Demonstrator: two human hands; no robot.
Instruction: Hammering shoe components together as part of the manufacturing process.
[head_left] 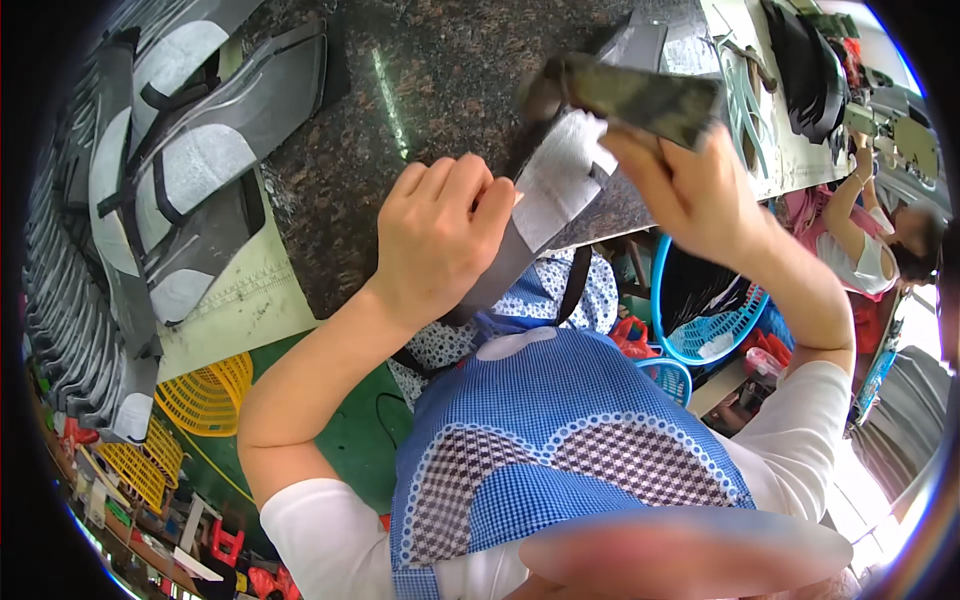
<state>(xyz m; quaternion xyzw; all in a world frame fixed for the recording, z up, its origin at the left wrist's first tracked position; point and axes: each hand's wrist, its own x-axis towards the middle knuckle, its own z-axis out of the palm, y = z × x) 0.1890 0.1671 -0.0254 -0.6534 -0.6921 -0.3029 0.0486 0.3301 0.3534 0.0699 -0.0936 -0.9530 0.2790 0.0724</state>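
Note:
My right hand (690,190) is closed around a hammer (640,98), whose dark, mottled head is held above the bench and partly blurred. Its handle is mostly hidden by my fingers. Under it lies a dark grey strap-like panel (525,235) with a silvery patch (562,175), its near end hanging toward my apron. My left hand (440,235) is curled closed at the panel's left edge, the thumb side toward the silvery patch. Whatever its fingertips pinch is hidden. Beyond the hammer, another smooth grey section (640,45) shows on the bench.
Stacked grey panels with pale rounded patches (205,165) fill the left side. The worktop is dark speckled stone (450,70). Blue baskets (658,290) stand below at right, yellow baskets (205,395) below at left. Another person (860,230) sits at the far right.

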